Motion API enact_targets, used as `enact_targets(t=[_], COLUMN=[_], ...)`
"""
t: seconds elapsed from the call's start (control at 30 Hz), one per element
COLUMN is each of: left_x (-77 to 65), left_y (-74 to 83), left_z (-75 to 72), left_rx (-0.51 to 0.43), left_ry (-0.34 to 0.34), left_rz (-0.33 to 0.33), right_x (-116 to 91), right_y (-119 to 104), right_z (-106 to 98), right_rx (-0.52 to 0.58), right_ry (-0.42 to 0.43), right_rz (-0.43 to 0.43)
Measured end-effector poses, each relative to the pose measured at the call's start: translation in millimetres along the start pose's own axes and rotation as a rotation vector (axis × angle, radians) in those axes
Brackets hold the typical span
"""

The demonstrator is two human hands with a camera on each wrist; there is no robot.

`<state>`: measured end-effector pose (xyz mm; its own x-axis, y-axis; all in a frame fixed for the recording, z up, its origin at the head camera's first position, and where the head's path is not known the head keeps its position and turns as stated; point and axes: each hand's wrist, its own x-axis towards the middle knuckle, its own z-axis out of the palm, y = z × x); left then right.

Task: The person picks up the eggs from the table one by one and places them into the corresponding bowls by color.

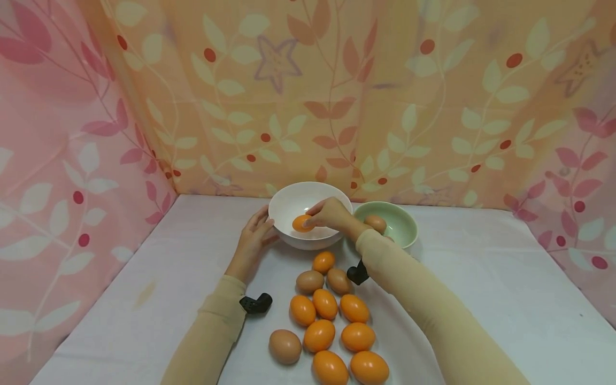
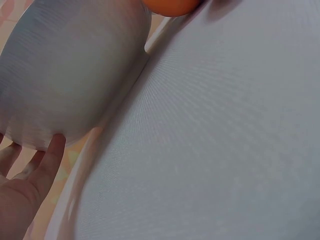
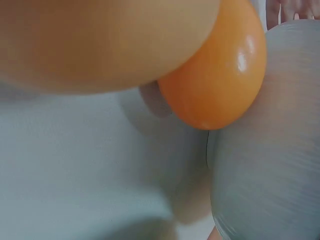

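Note:
Over the inside of a white bowl [image 1: 308, 243], my right hand [image 1: 332, 214] pinches an orange egg [image 1: 301, 223] between thumb and fingers. My left hand [image 1: 252, 235] rests on the bowl's left side. In the left wrist view, the extended fingers [image 2: 50, 157] of that hand touch the bowl's outer wall [image 2: 75, 65]. Close in front of the bowl lies another orange egg [image 1: 324, 262], with two brown eggs [image 1: 310, 282] just nearer. The right wrist view shows a brown egg [image 3: 100, 40] up close and an orange egg [image 3: 220, 75] beside the bowl [image 3: 270, 150]; the held egg is hidden there.
A pale green bowl [image 1: 406, 224] holding brown eggs [image 1: 375, 223] stands right of the white bowl, partly behind the right forearm. Several orange eggs [image 1: 320, 336] and one brown egg [image 1: 285, 346] lie between the forearms on the white-covered table [image 1: 495, 278]. Patterned curtains [image 1: 337, 107] hang behind.

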<state>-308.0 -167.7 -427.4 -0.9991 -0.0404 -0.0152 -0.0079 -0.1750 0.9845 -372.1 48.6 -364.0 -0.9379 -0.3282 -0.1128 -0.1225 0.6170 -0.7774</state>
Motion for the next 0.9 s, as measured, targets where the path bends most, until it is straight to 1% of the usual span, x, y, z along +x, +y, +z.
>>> enact_targets(t=[0.4,0.67,0.77,0.9], left_x=[0.7,0.0,0.1,-0.3], left_y=[-0.8,1.2,0.9,0.5], left_z=[-0.3,-1.2,-1.1,0.7], left_rx=[-0.004,0.004,-0.008,-0.008], left_ry=[-0.009,-0.002,0.003,0.006], left_rz=[0.003,0.010,0.013,0.011], right_x=[-0.3,1.3,2.1,1.3], right_y=[-1.1,-2.6,-1.9,-1.2], right_z=[2.9,4.8,5.5,5.6], right_rx=[-0.043,-0.123,-0.155,-0.174], right_ry=[-0.063,-0.091,-0.101,-0.104], right_rz=[-0.004,-0.018,-0.031,-0.031])
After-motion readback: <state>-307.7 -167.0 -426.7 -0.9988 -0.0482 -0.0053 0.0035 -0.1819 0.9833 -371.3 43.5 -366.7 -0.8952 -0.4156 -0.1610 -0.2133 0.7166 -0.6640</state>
